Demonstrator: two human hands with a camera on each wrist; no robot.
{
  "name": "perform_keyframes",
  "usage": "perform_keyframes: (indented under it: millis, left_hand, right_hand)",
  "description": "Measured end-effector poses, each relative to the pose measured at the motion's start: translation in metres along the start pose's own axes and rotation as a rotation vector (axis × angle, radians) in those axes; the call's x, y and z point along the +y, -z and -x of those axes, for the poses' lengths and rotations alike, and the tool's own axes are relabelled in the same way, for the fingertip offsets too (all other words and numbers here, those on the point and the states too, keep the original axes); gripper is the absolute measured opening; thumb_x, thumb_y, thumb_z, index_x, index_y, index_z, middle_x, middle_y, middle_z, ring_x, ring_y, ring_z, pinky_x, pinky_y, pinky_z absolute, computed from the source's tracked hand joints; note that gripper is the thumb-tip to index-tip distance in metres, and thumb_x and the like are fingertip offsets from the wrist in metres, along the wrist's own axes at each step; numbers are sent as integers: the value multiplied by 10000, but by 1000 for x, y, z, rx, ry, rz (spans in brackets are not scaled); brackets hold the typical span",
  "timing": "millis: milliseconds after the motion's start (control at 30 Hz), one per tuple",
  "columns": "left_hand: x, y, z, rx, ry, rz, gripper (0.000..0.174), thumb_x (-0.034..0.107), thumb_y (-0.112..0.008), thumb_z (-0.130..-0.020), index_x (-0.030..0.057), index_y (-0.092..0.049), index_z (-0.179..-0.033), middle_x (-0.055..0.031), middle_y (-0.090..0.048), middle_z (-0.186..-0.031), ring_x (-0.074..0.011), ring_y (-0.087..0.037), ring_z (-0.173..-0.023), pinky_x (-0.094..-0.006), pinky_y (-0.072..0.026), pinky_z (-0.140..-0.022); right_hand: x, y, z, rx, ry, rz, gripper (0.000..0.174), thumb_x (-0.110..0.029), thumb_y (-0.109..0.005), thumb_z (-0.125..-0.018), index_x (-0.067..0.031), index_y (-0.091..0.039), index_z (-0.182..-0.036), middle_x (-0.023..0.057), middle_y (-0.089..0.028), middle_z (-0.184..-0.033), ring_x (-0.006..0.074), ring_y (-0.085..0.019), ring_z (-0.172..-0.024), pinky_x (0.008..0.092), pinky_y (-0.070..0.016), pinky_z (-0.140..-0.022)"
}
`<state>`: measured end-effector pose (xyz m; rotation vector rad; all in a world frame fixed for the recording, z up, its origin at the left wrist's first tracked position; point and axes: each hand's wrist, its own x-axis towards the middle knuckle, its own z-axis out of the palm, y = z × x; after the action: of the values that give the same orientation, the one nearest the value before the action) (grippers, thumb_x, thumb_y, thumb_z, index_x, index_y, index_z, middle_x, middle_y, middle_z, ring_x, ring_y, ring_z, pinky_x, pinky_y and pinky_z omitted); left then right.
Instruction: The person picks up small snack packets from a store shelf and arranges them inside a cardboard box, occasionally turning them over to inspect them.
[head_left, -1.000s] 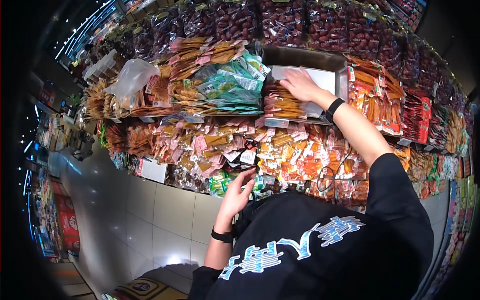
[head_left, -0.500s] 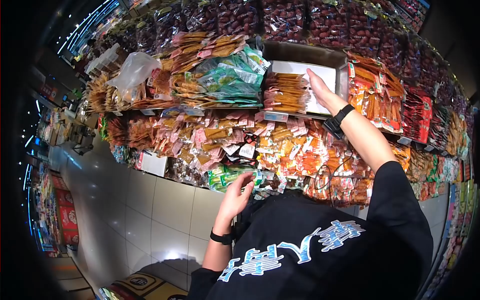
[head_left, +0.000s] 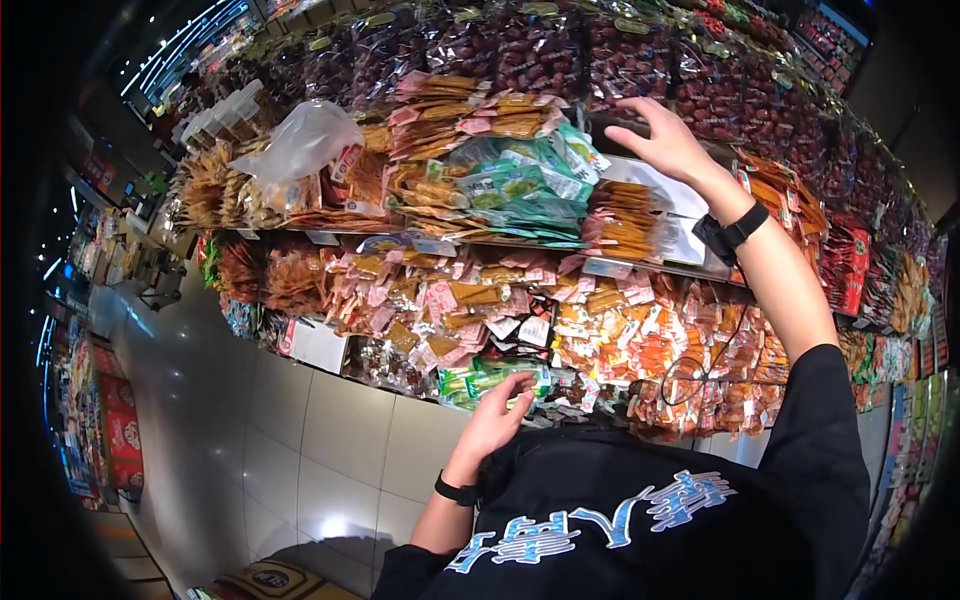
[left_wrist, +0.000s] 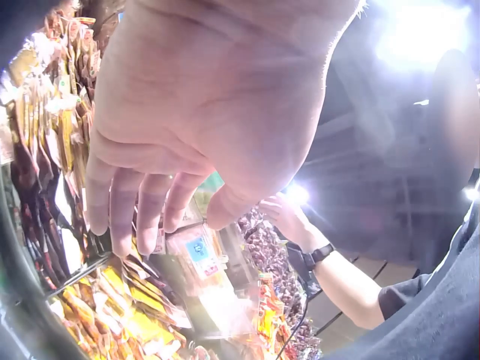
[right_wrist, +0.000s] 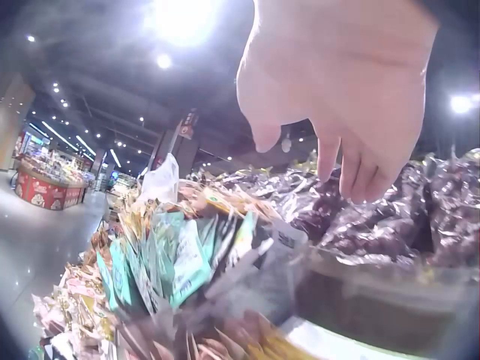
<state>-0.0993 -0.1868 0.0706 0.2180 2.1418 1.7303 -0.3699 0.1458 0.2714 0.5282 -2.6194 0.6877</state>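
Observation:
My right hand (head_left: pixel 665 145) hovers over the back of a display bin, its fingers extended and holding nothing. Below it stands a row of orange-brown snack packets (head_left: pixel 625 215), lined up beside the bin's white bottom board (head_left: pixel 682 235). In the right wrist view, the fingertips overlap the clear bags of dark red fruit (right_wrist: pixel 375 225) behind the bin. My left hand (head_left: pixel 493 418) hangs with loosely bent fingers in front of the lower shelf, close to some green packets (head_left: pixel 470 385). Nothing shows in its palm in the left wrist view.
Teal packets (head_left: pixel 525 185) fill the compartment left of the bin, and a crumpled clear plastic bag (head_left: pixel 310 140) lies farther left. Red-orange packets (head_left: pixel 775 185) stand to the right. A thin dark cable (head_left: pixel 690 375) loops over the lower shelf. Tiled floor (head_left: pixel 345 410) lies at the front left.
My right hand went from above the packet row to its right side, then rose up and back out of the bin. The camera view shifted; my left hand stayed nearly the same.

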Motion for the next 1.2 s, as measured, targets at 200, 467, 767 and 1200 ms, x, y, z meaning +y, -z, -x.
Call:
perform_keyframes:
  millis: [200, 467, 767, 1200]
  left_hand:
    - [-13, 76, 6, -39, 9, -48, 349, 143, -578, -1005, -14, -532, -1314, -135, -664, -1235, -203, -623, -1155, -334, -484, -997]
    - [-30, 173, 11, -35, -22, 2, 369, 156, -591, -980, -27, -538, -1296, -184, -662, -1209, -256, -638, -1145, -358, -510, -948]
    - [-42, 214, 5, -94, -41, 14, 386, 177, -589, -986, -29, -533, -1307, -183, -657, -1227, -256, -637, -1150, -360, -530, -913]
    - [-14, 174, -25, -173, -142, -104, 391, 198, -599, -980, -47, -548, -1281, -195, -659, -1224, -295, -645, -1148, -377, -491, -989]
  right_hand:
    - [-83, -71, -69, -91, 308, 393, 934, -551, -755, -769, 83, -455, -1385, 267, -556, -1316, 391, -537, -1236, 445, -424, -1066]
    - [-103, -97, -120, -272, 87, 605, 519, -234, -691, -747, -17, -592, -1208, 179, -675, -1101, 359, -650, -1040, 461, -546, -875]
    - [-106, -109, -121, -239, 71, 787, 360, -88, -648, -780, -25, -599, -1131, 154, -681, -1001, 346, -677, -934, 454, -558, -775]
    - [-133, -15, -29, -115, -432, -167, 450, -249, -757, -852, 11, -621, -1194, 104, -733, -961, 141, -697, -887, 316, -546, -807]
